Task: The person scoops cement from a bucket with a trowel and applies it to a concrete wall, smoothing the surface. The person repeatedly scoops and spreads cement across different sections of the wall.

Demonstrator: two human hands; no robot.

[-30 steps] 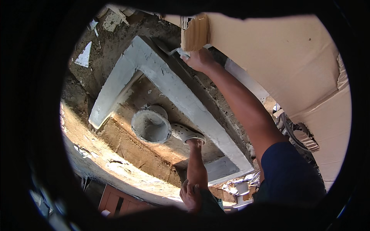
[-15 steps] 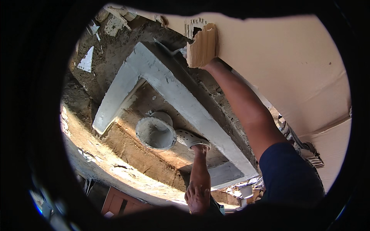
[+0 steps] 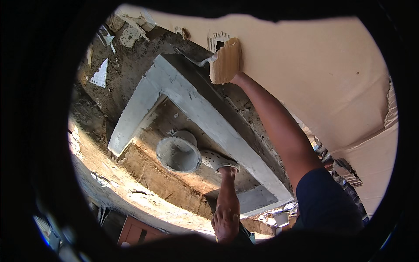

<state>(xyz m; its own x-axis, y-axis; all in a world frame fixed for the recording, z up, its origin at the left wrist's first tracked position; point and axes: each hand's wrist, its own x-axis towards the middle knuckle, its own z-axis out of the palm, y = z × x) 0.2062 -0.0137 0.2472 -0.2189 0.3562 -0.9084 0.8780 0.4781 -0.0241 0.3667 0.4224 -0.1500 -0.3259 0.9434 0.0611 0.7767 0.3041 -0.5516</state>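
My right hand [image 3: 238,77] reaches far forward, mostly hidden behind a torn brown cardboard flap [image 3: 226,62]. From the flap's left side comes the metal shank of a trowel [image 3: 204,62], its thin blade against the outer side of a grey cement ledge [image 3: 192,94]. The grip itself is out of sight, but the hand appears closed on the trowel. My left hand [image 3: 226,222] rests over my bent leg with its fingers laid on it, holding nothing. Inside the angled ledge, a cement-smeared bucket [image 3: 179,153] leans tilted beside my foot in a pale clog [image 3: 213,160].
A large cardboard sheet [image 3: 314,78] covers the right side, close to my right arm. Broken white tile [image 3: 100,73] and rubble lie on dark soil at upper left. A sunlit rough edge [image 3: 144,192] curves along the lower left, near a reddish-brown panel [image 3: 133,231].
The view has shifted slightly. The right hand and cardboard flap sit a little lower and left, and more of the trowel shows. The left hand stays on the leg.
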